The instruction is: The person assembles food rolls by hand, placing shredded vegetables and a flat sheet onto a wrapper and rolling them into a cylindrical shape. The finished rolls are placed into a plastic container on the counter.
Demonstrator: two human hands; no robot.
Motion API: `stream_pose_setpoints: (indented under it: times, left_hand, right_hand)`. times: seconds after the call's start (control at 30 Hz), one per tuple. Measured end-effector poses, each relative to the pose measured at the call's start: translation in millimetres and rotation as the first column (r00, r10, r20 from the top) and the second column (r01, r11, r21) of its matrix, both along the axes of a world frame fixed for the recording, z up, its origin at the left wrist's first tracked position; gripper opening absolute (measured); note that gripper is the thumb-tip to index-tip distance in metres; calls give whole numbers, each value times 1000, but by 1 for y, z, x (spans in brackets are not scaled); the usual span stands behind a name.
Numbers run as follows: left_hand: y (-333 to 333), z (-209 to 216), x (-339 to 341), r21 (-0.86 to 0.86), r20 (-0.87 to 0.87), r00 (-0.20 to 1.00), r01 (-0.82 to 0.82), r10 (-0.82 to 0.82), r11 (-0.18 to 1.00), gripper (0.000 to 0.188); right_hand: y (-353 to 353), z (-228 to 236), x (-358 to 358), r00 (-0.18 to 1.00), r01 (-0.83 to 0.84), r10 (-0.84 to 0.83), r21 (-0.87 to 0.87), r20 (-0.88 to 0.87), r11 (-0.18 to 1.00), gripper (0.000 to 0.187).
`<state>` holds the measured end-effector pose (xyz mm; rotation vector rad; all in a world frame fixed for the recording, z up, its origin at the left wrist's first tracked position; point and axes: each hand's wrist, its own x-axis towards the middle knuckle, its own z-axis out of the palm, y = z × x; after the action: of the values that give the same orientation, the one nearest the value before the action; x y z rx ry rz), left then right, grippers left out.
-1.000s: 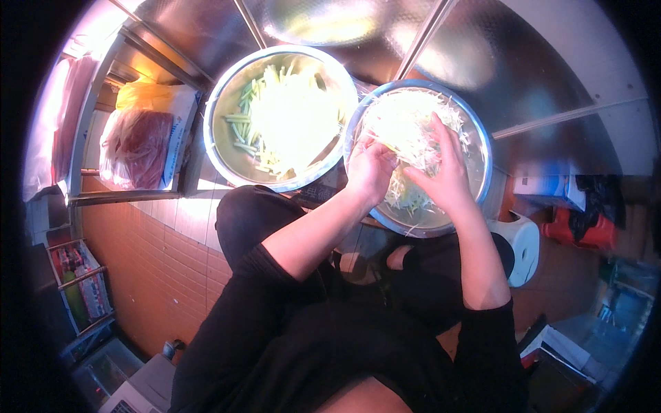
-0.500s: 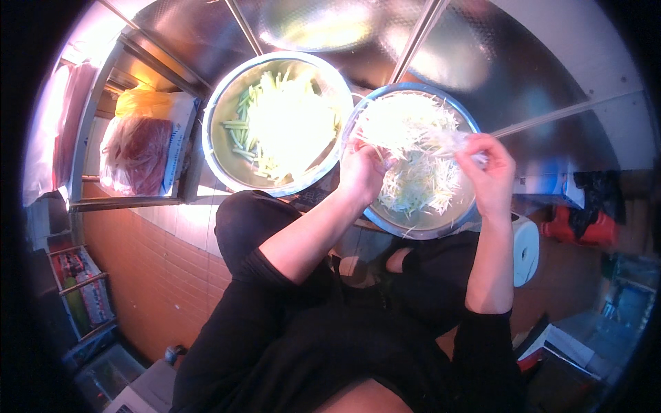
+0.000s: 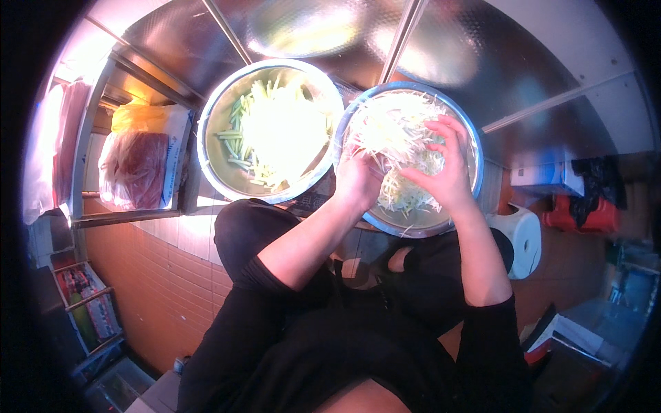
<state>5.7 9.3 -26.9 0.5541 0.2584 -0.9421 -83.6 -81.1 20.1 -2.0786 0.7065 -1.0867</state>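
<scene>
My left hand (image 3: 359,180) is closed around a bunch of thin, pale vegetable strands (image 3: 387,131), which fan up over a round metal bowl with a blue-tinted rim (image 3: 475,155). Close beside the bunch, my right hand (image 3: 447,172) has its fingers curved and spread apart, with nothing plainly held in them. More loose strands (image 3: 406,196) lie in the bowl beneath my hands. Left of it stands a second metal bowl (image 3: 210,162). Green cut stalks (image 3: 234,134) show along its left side, and glare washes out the rest of its contents.
A shelf at the left holds a bag of reddish stuff (image 3: 134,168) and a yellow bag (image 3: 138,118). A white stool (image 3: 520,244) is right of my knee. Beyond it are a blue-and-white box (image 3: 547,180) and a red container (image 3: 592,213). Metal panels (image 3: 496,69) rise behind the bowls.
My right hand has moved left from the bowl's right rim toward the bunch, and its pinched fingers have spread. The strands it held are no longer in it. My left hand keeps its grip.
</scene>
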Motion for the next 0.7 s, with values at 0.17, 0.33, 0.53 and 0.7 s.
stream_pose_setpoints:
  times: [0.17,0.33,0.53,0.7]
  left_hand:
    - [0,2,0,33,-41,999,28,-27,999,36]
    - [3,2,10,27,-45,999,20,-18,999,38]
    - [1,-1,13,54,53,997,48,-51,997,39]
    - [1,-1,-3,5,83,990,117,-117,993,44]
  right_hand:
    - [-22,-15,-22,929,-345,356,116,-98,931,20]
    - [-38,-22,-32,938,-342,324,458,122,820,12]
    - [-90,-24,-66,862,-187,138,-53,-487,981,12]
    - [-61,-27,-13,950,-189,291,532,-114,825,46]
